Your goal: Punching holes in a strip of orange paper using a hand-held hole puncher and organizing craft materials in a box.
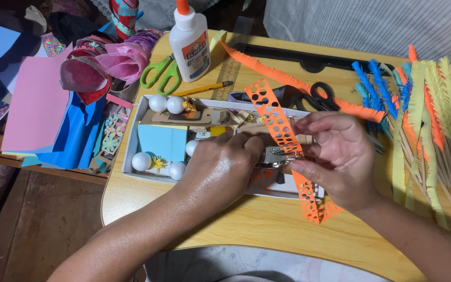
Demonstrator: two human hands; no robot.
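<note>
- My left hand [223,169] is wrapped tight around a small metal hole punch [273,156], fingers curled shut over its handles, right above the white tray [131,151].
- My right hand [337,159] pinches the orange paper strip [283,136] between thumb and fingertips, narrow grip, feeding it through the punch's mouth.
- The strip runs slantwise: the upper stretch is already full of round holes, and the lower end hangs past my right palm onto the wooden table [246,224].
- To do this punch well, I judge the strip should sit flat and square in the slot, with the next hole spaced evenly from the last row.
- A light pull with the right hand should stop the thin paper buckling or tearing between holes.
- One firm squeeze seems better than a slow one, so the edges cut clean.
- In the tray sit white foam balls [157,103], a light blue card [163,142] and bits of scrap.
- Behind it lie green scissors [160,73], a white glue bottle [190,44], a yellow pencil [204,89] and black scissors [322,96].
- A long fringed orange strip [288,78] crosses the table's far side.
- Off to my right, fringed paper sticks [424,120] in blue, yellow and orange are piled up; to my left, a stack of coloured paper [37,104].
</note>
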